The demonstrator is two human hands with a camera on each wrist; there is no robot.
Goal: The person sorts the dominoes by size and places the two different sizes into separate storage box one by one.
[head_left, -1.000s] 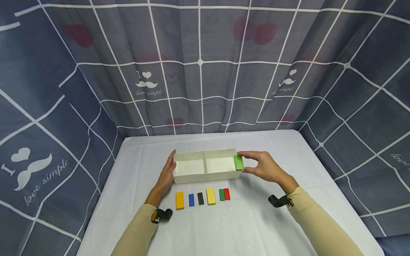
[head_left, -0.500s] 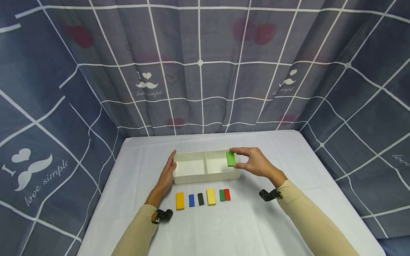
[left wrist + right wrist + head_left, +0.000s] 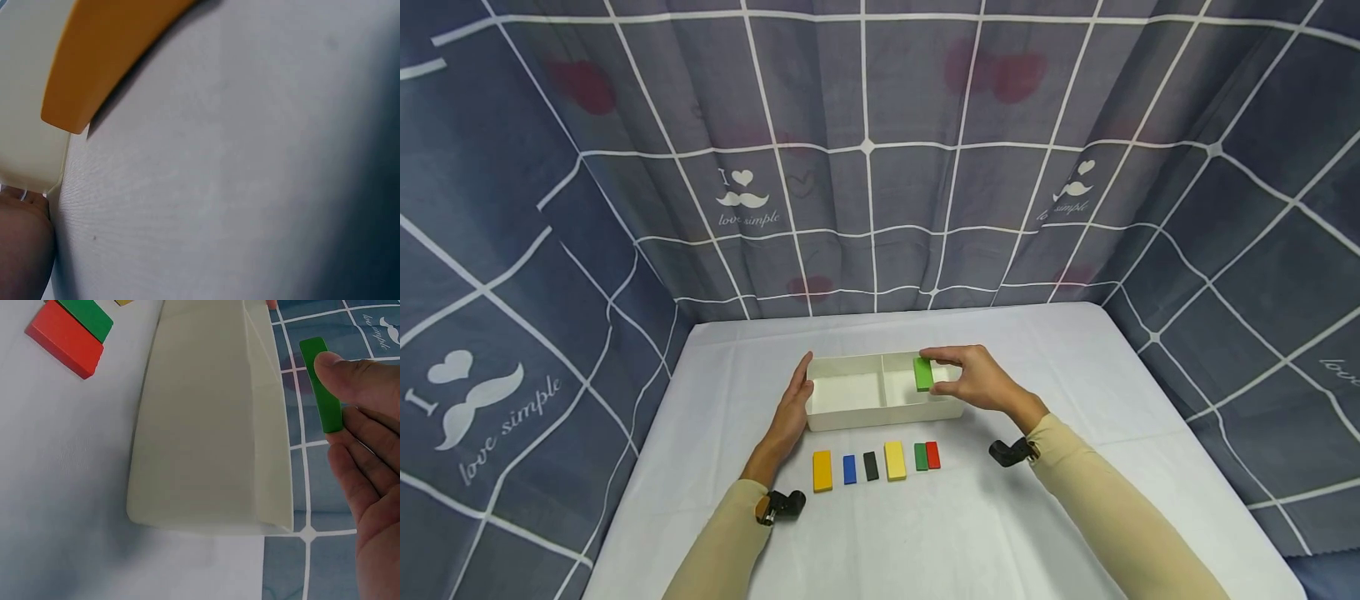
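Observation:
My right hand (image 3: 981, 379) pinches a light green block (image 3: 922, 374) between thumb and fingers, over the right compartment of a white two-compartment box (image 3: 880, 417). In the right wrist view the thumb lies against the face of the green block (image 3: 322, 384), which is held above the rim of the box (image 3: 194, 425). My left hand (image 3: 786, 421) rests against the left end of the box with fingers straight along its wall. Part of that hand (image 3: 24, 244) shows at the box's corner in the left wrist view.
In front of the box lies a row of blocks: orange-yellow (image 3: 822, 472), blue (image 3: 849, 469), black (image 3: 871, 466), pale yellow (image 3: 895, 461), dark green (image 3: 921, 457) and red (image 3: 932, 455), the last two side by side. A white cloth covers the table (image 3: 880, 542); a grey-blue checked curtain (image 3: 820, 192) surrounds it.
The right hand has carried the light green block leftward from the box's right end to over the middle of the right compartment. The left hand, box and row of blocks stay put.

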